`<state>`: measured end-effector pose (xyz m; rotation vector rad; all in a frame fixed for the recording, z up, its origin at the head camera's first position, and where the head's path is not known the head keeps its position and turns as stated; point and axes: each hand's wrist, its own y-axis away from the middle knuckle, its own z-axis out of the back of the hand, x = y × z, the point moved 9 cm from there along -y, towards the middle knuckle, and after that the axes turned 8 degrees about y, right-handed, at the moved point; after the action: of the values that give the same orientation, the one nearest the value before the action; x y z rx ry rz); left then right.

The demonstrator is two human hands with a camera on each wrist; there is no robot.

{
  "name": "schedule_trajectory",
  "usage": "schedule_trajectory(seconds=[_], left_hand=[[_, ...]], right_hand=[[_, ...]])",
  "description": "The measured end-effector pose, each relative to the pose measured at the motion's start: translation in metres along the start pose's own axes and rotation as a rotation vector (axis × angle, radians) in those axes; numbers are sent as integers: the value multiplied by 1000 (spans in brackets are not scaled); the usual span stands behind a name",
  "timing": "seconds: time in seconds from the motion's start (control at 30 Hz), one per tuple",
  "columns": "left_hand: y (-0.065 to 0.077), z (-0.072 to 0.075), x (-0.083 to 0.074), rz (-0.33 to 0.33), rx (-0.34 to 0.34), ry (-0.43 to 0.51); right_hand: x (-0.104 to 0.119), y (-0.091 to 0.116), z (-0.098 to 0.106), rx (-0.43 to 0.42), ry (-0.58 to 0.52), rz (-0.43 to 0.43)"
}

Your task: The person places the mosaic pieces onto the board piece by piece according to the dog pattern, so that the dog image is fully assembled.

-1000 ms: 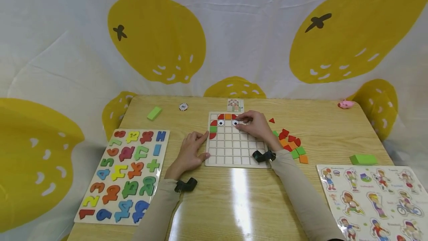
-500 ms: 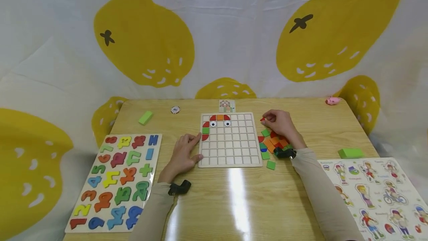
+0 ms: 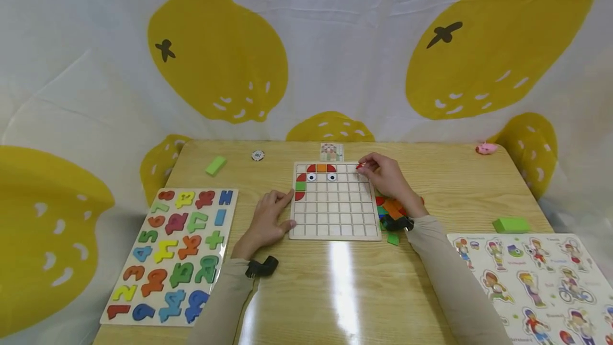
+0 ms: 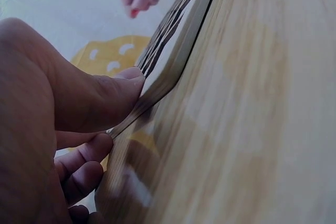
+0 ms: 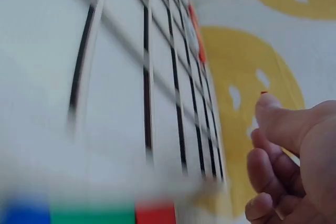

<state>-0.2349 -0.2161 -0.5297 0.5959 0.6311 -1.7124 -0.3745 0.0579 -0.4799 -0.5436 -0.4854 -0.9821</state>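
Moved my right hand [image 3: 385, 176] over back right corner of board [image 3: 334, 213], red piece [image 3: 360, 166] pinched; left hand [image 3: 267, 221] touches left edge, thumb and forefinger apart.

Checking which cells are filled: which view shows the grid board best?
The head view: the grid board appears almost whole from above, placed pieces included, only the right hand covering part. The left wrist view shows it nearly edge-on, with one corner; the right wrist view, cropped, partly blurred cells.
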Motion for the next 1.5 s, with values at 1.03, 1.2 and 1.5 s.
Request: schedule_trajectory(seconds=[1.03, 1.2, 1.5], left_hand=[[-11, -1, -16, -31, 32, -25], [-9, -1, -12, -12, 30, -27], [-1, 3, -4, 29, 27, -14]], right_hand=[[59, -26, -57, 67, 114, 102], [57, -27, -59, 64, 74, 89], [24, -10, -17, 7, 22, -8]])
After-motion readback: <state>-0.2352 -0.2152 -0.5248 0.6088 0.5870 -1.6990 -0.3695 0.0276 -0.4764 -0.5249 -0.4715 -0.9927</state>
